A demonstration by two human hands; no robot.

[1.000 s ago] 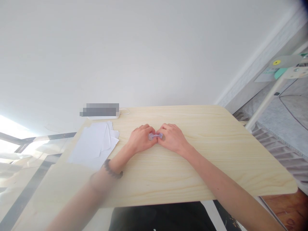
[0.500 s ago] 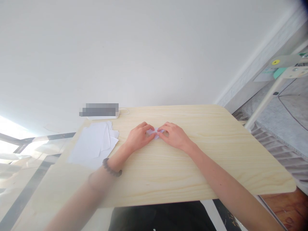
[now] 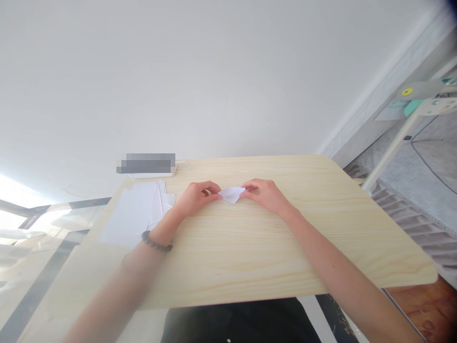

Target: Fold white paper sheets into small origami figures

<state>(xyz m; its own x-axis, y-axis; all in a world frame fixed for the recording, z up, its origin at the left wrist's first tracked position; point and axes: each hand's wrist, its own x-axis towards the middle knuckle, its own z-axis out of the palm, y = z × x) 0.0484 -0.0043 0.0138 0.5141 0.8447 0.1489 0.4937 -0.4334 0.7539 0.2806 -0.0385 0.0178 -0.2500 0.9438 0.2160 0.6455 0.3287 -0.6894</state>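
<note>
Small white diamond-shaped piece of paper (image 3: 231, 194): over the middle of our pale wood-grain bench (image 3: 232, 267); whether it touches the surface, we cannot tell.
Left hand (image 3: 195, 197): we pinch the paper's left tip, fingers (image 3: 213, 186) narrowed on it.
Right hand (image 3: 267, 194): we pinch the right tip likewise.
Dark beaded bracelet (image 3: 156, 243): around our left wrist.
Loose white paper sheets (image 3: 130, 209): overlapping on the bench, to our left.
White object with a pixelated upper part (image 3: 152, 175): beyond the sheets, near the pale wall (image 3: 214, 95).
</note>
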